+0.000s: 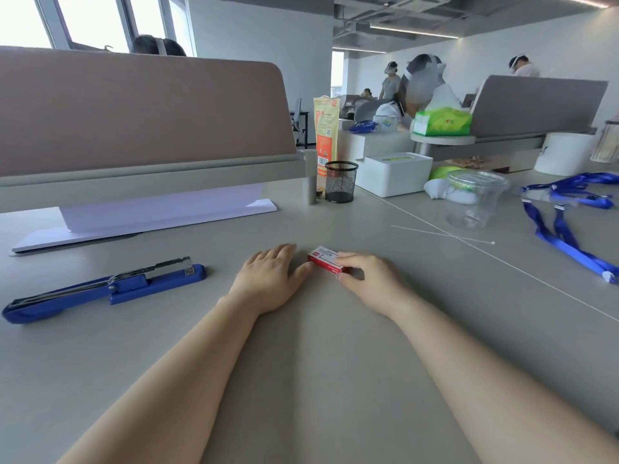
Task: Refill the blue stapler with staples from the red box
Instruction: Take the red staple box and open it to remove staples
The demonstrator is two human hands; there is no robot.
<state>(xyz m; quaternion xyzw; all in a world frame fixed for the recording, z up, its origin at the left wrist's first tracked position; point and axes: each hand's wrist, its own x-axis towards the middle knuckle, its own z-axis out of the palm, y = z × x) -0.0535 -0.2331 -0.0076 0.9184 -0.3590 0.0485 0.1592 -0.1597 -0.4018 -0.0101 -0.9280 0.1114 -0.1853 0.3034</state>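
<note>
Red box (329, 260) shut on desk, R hand (370, 279) pinching it; L hand (268, 279) flat, fingers touching box end

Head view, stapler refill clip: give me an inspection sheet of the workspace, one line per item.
Surface: grey desk, flat.
Job's things: blue stapler opened at left; red box closed, on desk.
Clutter: mesh cup, clear plastic cup, paper stack.
Hands: right hand fingers on the box; left hand flat, thumb touching it.
Cables: blue lanyards, thin white stick.
Surroundings: divider, people beyond.
</note>
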